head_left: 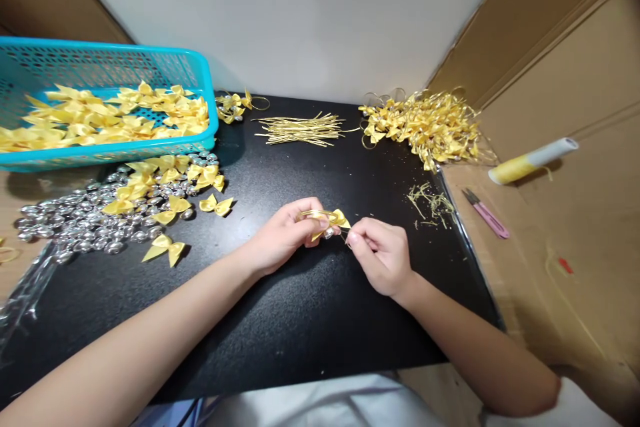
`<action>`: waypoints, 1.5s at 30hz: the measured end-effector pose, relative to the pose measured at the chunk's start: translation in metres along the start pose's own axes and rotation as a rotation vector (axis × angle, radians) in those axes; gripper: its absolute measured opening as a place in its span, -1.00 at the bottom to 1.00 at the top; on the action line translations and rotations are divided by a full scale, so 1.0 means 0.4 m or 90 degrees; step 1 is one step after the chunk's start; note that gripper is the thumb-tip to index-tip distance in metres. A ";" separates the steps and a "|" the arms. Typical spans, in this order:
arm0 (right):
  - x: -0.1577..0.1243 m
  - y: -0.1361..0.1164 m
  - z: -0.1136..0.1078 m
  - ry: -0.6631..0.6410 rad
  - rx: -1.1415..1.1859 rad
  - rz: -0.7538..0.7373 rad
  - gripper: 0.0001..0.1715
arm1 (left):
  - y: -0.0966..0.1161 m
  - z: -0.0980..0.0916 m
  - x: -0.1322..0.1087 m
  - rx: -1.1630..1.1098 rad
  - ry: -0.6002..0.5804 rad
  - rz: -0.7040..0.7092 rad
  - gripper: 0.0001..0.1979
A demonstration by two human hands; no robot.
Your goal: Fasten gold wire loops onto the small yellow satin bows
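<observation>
Between the thumb and fingers of my left hand (295,230) is a yellow ribbon bow (341,219) with a looped gold cord (315,214). A small silver bell-like bead (329,233) hangs just under the bow. My right hand (381,253) is closed in a pinch right beside the bow, on the thin end of the gold cord. The fingertips hide most of that cord end. Both hands are held over the middle of the black table (280,320).
A turquoise basket (213,100) of yellow bows stands back left, with silver beads (85,223) and loose bows before it. Gold cords (300,128) lie at the back. Finished-looking bows (425,123) are heaped back right, near cord scraps (430,203), pink snips (487,215) and a ribbon roll (533,160).
</observation>
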State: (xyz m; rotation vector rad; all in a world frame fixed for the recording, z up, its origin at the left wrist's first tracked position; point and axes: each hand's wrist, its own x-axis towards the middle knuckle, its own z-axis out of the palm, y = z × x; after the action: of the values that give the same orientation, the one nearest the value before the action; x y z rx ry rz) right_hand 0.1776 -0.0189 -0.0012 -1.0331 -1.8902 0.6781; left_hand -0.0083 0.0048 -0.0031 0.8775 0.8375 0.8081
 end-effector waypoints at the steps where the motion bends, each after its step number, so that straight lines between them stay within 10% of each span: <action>1: 0.001 0.001 0.001 0.003 0.005 0.006 -0.69 | 0.000 0.000 0.000 -0.001 -0.001 0.003 -0.78; 45: 0.022 0.005 -0.014 -0.040 -0.019 -0.071 -0.71 | 0.013 -0.001 0.005 -0.090 -0.052 -0.080 -0.77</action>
State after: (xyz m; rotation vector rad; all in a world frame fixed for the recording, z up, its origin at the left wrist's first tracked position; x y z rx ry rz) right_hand 0.1808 -0.0102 0.0038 -0.9262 -2.0013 0.6258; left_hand -0.0090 0.0089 0.0009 0.7210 0.7460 0.7082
